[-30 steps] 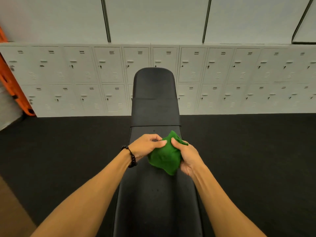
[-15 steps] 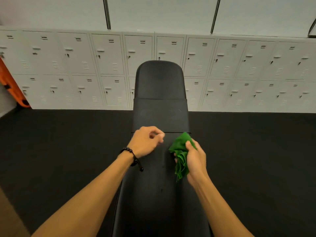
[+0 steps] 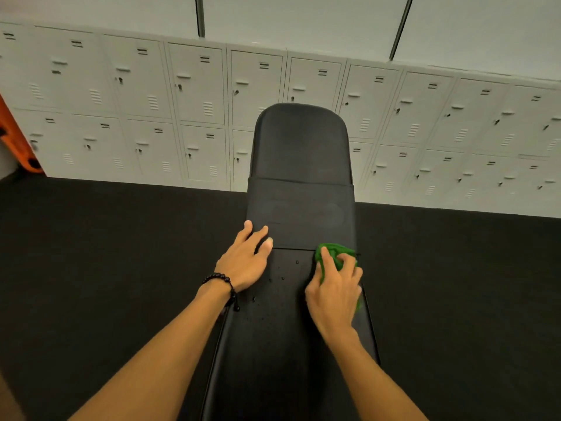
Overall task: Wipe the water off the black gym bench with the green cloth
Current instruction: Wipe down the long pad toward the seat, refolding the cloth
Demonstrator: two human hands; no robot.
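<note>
The black gym bench [image 3: 299,153] runs away from me down the middle of the view, its backrest raised at the far end. Small water drops [image 3: 280,276] dot the seat pad between my hands. My right hand [image 3: 335,287] presses the bunched green cloth [image 3: 332,250] onto the right side of the seat, fingers curled into the cloth, close to the seam with the backrest. My left hand [image 3: 246,256] lies flat on the bench's left edge with fingers straight, a dark bead bracelet on its wrist.
Dark rubber flooring [image 3: 106,253] surrounds the bench on both sides. A wall of pale grey lockers [image 3: 151,110] stands behind it. An orange object [image 3: 15,141] leans at the far left.
My right hand has brought the cloth down from the air onto the bench's right side. My left hand has opened and settled flat on the left edge. The camera has tilted down and closer.
</note>
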